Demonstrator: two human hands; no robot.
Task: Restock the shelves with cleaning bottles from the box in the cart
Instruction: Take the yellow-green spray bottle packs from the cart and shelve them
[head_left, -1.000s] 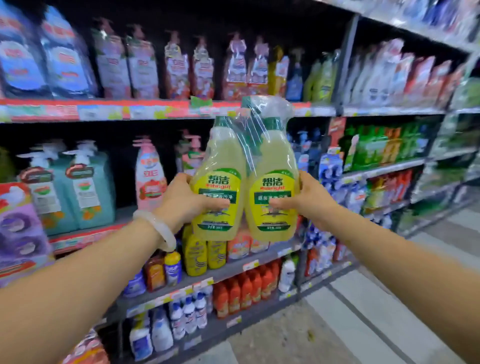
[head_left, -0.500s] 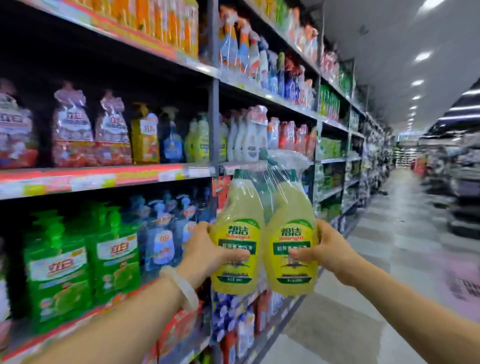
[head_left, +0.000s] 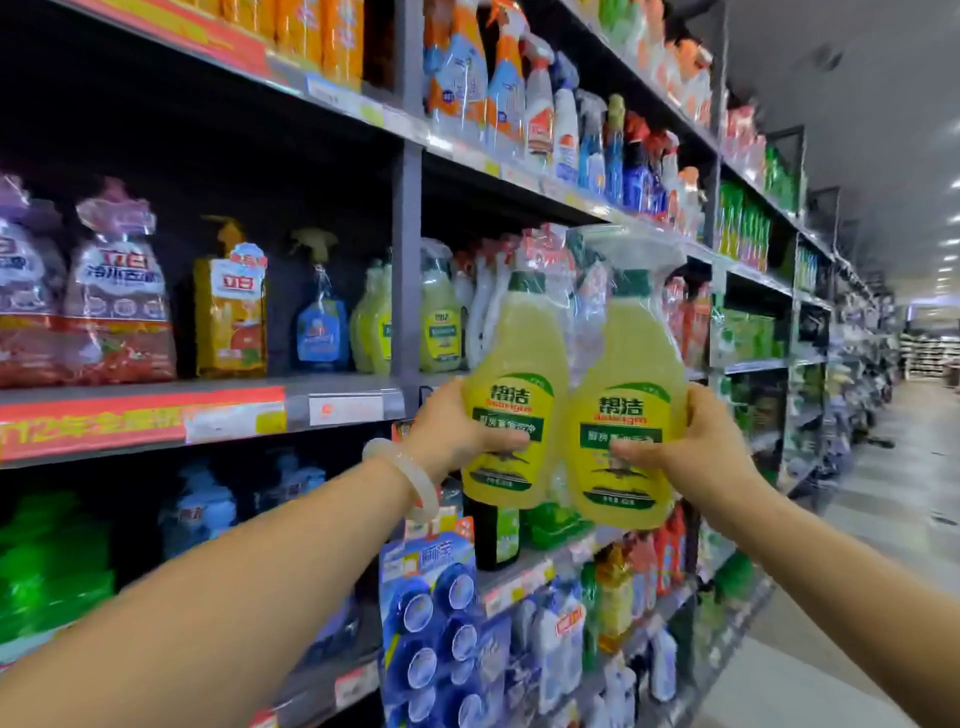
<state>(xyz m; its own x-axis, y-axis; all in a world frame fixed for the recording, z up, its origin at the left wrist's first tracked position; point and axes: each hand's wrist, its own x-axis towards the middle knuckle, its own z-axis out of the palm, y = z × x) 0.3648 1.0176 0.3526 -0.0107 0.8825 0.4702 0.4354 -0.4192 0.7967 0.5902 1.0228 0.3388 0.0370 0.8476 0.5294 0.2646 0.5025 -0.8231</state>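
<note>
Hands raise a plastic-wrapped twin pack of yellow cleaner bottles (head_left: 571, 415) before the shelves at frame centre.
Left hand (head_left: 457, 436) curls round the left bottle's side, thumb across its green label; right hand (head_left: 696, 447) grips the right bottle likewise. A pale bangle (head_left: 410, 478) circles the left wrist. Behind the pack, the middle shelf (head_left: 343, 400) carries matching yellow-green bottles (head_left: 439, 317) beside a blue spray bottle (head_left: 322, 322). Blue toilet-block packs (head_left: 431, 644) hang at lower centre.
</note>
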